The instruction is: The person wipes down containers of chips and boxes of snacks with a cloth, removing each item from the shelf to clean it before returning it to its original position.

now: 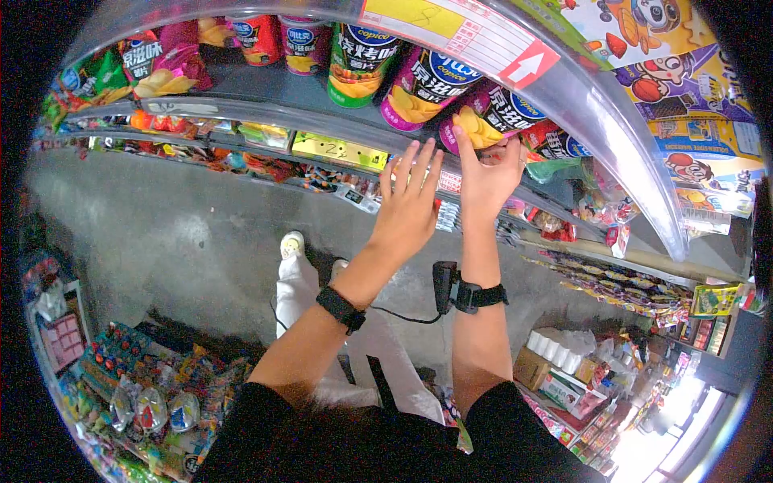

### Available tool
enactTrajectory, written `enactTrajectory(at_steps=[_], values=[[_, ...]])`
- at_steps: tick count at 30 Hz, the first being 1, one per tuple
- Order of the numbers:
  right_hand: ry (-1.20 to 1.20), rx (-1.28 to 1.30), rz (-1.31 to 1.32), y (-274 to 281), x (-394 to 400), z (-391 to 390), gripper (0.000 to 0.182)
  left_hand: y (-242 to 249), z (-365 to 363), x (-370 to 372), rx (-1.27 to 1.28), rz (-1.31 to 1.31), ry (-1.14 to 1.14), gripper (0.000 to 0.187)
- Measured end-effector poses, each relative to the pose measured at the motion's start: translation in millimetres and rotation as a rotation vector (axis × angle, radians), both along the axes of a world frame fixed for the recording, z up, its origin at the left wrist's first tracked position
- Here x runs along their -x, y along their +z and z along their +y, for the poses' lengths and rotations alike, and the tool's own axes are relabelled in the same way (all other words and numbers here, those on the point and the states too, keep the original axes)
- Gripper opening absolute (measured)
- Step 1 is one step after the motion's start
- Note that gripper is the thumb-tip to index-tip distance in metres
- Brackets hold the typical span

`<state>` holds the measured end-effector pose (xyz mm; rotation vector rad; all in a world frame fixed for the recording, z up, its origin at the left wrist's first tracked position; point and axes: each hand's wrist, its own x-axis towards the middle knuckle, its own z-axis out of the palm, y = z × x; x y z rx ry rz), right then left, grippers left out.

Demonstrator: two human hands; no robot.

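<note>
My right hand [487, 179] grips the lower part of a purple chip can [509, 110], with the thumb on one side and the fingers on the other. The can stands tilted in view on the grey shelf [266, 87]. My left hand [407, 213] is open at the shelf's front edge, its fingers stretched out and holding nothing. Just beyond its fingertips is another purple chip can [431, 80]. A green-and-black chip can [360, 64] is further left, and a dark can with red [555, 143] is right of my right hand.
A clear curved shelf strip with a price label [463, 36] arches above the cans. Snack bags [165, 60] fill the shelf's left end. Lower shelves hold packets and a yellow box [338, 150]. Packaged goods [153, 402] lie at lower left, and cartons [555, 374] at lower right.
</note>
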<state>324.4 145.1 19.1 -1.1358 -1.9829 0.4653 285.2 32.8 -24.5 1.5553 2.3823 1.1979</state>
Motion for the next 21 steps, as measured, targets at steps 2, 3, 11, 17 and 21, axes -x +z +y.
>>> enactTrajectory(at_steps=[2,3,11,17,21], values=[[0.029,-0.106,0.053,-4.5,0.2,2.2,0.05,-3.4,1.2,-2.8,0.08,0.076,0.005,0.078],[0.029,-0.107,0.053,-4.2,-0.2,1.8,0.05,-2.9,1.4,-3.8,0.077,0.067,0.002,0.078],[0.051,0.108,0.088,10.3,0.9,-7.6,0.054,-3.9,-0.4,-5.8,0.118,0.123,0.021,0.07],[0.075,0.079,0.131,0.9,-14.3,-25.7,0.052,-8.6,-10.5,0.3,-0.09,-0.022,0.054,0.047],[0.088,0.135,0.133,4.3,-27.2,-34.9,0.051,-0.8,-25.4,2.8,-0.262,-0.107,0.025,0.04]])
